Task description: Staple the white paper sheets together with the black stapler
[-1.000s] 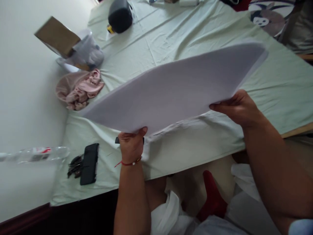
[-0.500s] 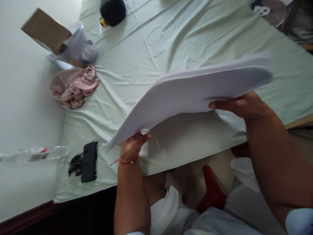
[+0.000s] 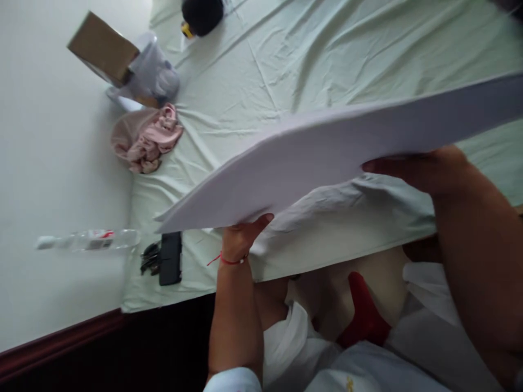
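Note:
A long white sheet-like piece, bent and layered at its edge, is held up over the pale green cloth. My left hand, with a red string bracelet at the wrist, grips its lower edge, thumb on the near face. Farther right, my right hand grips the same edge, thumb lying along the near face. The fingers of both hands are hidden behind the piece. Its right end reaches the edge of the view.
A black phone-like object and dark keys or glasses lie near a clear bottle at left. Pink cloth, a plastic bag, a cardboard box and a black item are farther back.
The white piece now stretches farther right and looks flatter, and its left end overlaps the top of the black object. Both hands sit farther right and slightly higher; the view has shifted.

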Available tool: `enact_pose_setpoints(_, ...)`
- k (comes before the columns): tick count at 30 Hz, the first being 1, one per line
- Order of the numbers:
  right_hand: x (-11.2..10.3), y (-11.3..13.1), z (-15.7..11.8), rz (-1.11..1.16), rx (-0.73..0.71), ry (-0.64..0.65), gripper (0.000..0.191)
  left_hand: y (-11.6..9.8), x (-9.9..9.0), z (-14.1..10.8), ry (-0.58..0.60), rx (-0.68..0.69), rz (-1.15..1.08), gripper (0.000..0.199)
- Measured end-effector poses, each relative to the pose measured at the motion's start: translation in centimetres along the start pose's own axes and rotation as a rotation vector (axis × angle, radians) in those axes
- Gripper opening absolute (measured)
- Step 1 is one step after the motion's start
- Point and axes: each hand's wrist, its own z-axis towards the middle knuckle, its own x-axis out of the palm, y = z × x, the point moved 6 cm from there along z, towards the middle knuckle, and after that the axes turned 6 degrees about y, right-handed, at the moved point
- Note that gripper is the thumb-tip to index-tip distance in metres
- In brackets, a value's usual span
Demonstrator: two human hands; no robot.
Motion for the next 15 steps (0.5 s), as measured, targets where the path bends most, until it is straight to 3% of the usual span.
enact_pose_setpoints(4,0.1,-0.1,0.3,-0.023,0.046,0.018,0.042,0.8,0.0,0.2,0.059,0.009,0.021,0.039)
enact_pose_setpoints(9,0.1,-0.1,0.3,0.002,0.024,0.007,0.04,0.9,0.6,0.2,0.044,-0.035,-0.113,0.053)
enact_pose_setpoints(15,0.0,-0.3,0.3,-0.079,0.048,0.013,0.036,0.1,0.6,0.3,0.079,-0.045,-0.072,0.042)
